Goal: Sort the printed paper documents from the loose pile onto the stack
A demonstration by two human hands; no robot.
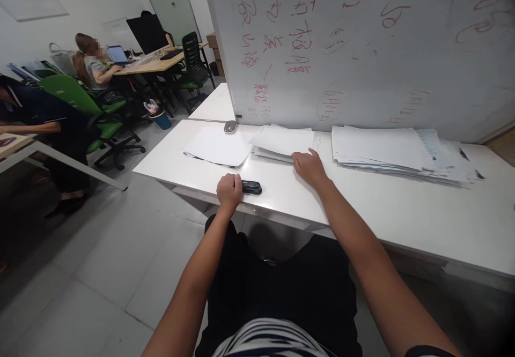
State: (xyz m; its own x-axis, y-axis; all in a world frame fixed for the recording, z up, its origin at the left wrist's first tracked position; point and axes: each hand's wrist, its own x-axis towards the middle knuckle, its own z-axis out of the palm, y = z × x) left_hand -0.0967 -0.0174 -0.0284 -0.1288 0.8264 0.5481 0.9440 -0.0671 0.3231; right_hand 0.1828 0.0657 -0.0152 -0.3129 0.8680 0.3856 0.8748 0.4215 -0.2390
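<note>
My left hand (229, 192) is wrapped round one end of a black stapler (252, 187), which lies at the front edge of the white table. The stapler's other end points right, and part of it is hidden under my fingers. With bent fingers, my right hand (309, 168) grips the near right edge of a small stack of white paper (281, 141). Some sheets there sit slightly askew. Left of that stack lies a flatter pile of paper (219, 145), and a grey computer mouse (230, 127) rests at its back edge.
A thick, uneven pile of papers (382, 148) covers the table's back right. Behind the white table (402, 217) stands a whiteboard (362, 41) with red writing. Two people sit at desks on the left, near green chairs (66, 91) and a blue bin (161, 120).
</note>
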